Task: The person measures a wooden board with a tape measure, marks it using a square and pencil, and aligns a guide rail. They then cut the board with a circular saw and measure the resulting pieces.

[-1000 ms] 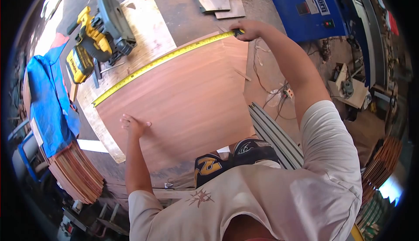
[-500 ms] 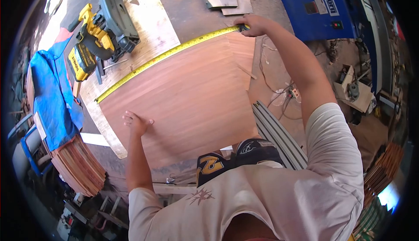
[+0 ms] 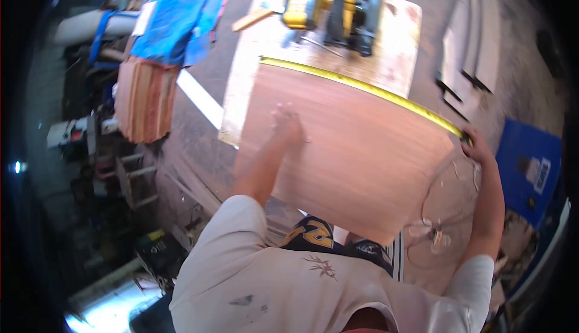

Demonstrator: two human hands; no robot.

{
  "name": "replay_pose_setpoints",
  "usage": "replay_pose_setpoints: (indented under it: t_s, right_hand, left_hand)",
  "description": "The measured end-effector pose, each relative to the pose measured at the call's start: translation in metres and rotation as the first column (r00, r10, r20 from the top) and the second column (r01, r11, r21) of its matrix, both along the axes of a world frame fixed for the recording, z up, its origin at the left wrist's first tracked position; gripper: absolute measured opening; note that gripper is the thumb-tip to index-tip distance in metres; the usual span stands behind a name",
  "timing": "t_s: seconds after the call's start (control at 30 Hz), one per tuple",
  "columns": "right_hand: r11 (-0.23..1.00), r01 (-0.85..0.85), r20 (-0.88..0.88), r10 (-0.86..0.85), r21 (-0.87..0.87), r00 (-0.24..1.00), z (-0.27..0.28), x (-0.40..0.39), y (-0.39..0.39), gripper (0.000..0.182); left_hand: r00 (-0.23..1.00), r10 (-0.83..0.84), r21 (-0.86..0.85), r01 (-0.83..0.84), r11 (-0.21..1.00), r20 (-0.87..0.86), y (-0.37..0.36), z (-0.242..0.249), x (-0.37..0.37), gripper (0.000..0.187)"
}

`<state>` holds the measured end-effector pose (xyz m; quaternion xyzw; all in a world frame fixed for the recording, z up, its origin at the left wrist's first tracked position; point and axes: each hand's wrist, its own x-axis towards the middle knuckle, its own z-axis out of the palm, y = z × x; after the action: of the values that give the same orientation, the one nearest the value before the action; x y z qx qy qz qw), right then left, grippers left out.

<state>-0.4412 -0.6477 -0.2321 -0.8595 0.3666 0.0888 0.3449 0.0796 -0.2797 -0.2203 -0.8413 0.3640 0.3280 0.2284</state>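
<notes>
A yellow tape measure [image 3: 362, 88] is stretched along the far edge of a reddish-brown wooden panel [image 3: 356, 164]. Its hooked end sits at the panel's far left corner. My right hand [image 3: 478, 146] is closed around the tape's case at the right end; the fingers hide most of the case. On the left part of the panel lies my left hand [image 3: 289, 125], fingers spread and slightly blurred, holding nothing. Beneath the panel's far side shows a pale, stained board [image 3: 398, 43]. A yellow and black circular saw [image 3: 344, 10] rests on that board.
A stack of wooden slats [image 3: 146, 101] and a blue tarp [image 3: 181, 22] are at the left. Long planks [image 3: 473, 37] lie at the far right. A blue machine [image 3: 531, 170] stands right of my arm, with cables [image 3: 425, 212] on the floor nearby.
The head view has turned, so the panel, saw and tarp appear shifted and rotated. The tape stays stretched along the panel's edge, my right hand at its case and my left on the panel.
</notes>
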Motion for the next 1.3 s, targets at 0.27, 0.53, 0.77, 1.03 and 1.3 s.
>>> replay_pose_setpoints:
  t_s: [0.27,0.53,0.77,1.03,1.3]
  right_hand:
    - [0.998,0.067,-0.050,-0.067,-0.002,0.996,0.019,0.010,0.013,0.049]
    - [0.997,0.072,-0.089,-0.074,-0.026,0.993,0.030,0.015,0.015,0.047]
    - [0.995,0.095,-0.068,-0.095,-0.005,0.993,0.032,0.017,0.016,0.045]
    - [0.996,0.089,-0.058,-0.088,0.000,0.994,0.037,0.014,0.013,0.046]
    - [0.998,0.019,-0.082,-0.023,-0.052,0.996,0.053,0.017,0.008,0.049]
  left_hand:
    - [0.980,0.196,-0.024,-0.196,0.980,-0.029,-0.010,0.037,-0.012,0.130]
    - [0.970,0.234,-0.027,-0.236,0.971,-0.068,-0.013,0.041,-0.012,0.134]
    - [0.964,0.255,-0.006,-0.256,0.967,-0.076,-0.015,0.042,-0.011,0.134]
    - [0.957,0.281,0.024,-0.280,0.960,-0.070,-0.015,0.036,-0.012,0.134]
    - [0.974,0.218,-0.033,-0.220,0.975,-0.056,-0.014,0.041,-0.016,0.131]
